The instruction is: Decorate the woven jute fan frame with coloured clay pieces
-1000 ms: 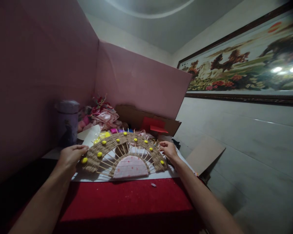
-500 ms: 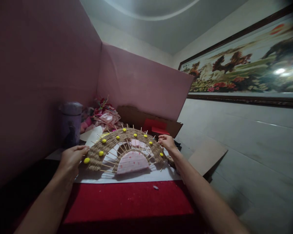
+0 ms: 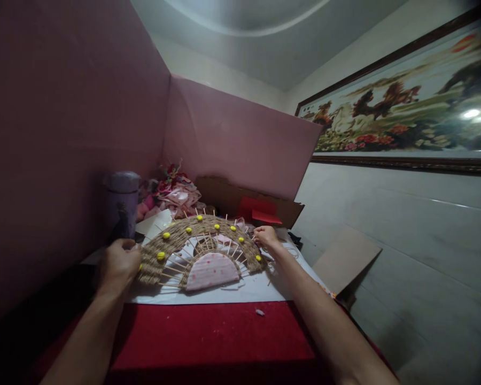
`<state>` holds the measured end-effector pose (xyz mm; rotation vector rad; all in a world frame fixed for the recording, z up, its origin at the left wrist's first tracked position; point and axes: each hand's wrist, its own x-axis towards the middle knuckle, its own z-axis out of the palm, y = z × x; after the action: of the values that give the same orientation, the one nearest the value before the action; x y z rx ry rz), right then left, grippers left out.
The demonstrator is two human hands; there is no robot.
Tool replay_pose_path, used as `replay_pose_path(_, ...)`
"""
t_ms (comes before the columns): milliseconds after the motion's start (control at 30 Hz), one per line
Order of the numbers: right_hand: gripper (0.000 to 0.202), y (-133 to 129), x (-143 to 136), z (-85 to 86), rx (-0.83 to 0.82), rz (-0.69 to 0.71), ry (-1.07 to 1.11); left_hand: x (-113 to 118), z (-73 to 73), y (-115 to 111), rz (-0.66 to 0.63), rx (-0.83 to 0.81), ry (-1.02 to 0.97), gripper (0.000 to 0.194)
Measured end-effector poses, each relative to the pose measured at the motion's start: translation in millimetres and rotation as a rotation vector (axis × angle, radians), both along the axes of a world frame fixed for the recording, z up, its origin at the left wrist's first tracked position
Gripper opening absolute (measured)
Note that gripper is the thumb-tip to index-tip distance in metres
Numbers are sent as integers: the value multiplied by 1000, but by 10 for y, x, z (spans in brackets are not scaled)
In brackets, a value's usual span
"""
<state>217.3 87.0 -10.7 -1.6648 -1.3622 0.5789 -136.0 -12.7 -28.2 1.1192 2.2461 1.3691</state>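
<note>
A half-round, fan-like weaving of brown twine on thin wooden sticks (image 3: 208, 225) is held up between my hands, tilted over the white board (image 3: 260, 291). Yellow button-like dots (image 3: 161, 256) are spread over its band. At its inner base sits a half-round pad of pale pink, spotted cloth (image 3: 213, 271). My left hand (image 3: 121, 263) is closed on the weaving's left end and partly covers a yellow dot. At the right edge, the fingers of my right hand (image 3: 265, 237) pinch together by the stick ends; the exact grip is too small to make out.
Red cloth (image 3: 208, 337) covers the near side, with a small pale scrap (image 3: 260, 312) on it. A purple lidded cup (image 3: 122, 206) stands left, beside heaped pink ribbons (image 3: 178, 192). Behind are brown cardboard (image 3: 216, 190) and a red packet (image 3: 258, 208). A flat board (image 3: 347, 254) leans right.
The weaving has shifted a little to the left. My left hand now covers more of its left end, and my right hand has moved slightly left with the right edge.
</note>
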Motion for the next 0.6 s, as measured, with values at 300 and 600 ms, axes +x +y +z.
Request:
replay_pose_path(300,11,-133,58,-18,16,5,88,71,105,-122,-27,-63,81,27)
replay_pose_path(600,6,-275,56,42,35,0,73,2,73,-100,-11,21,28,26)
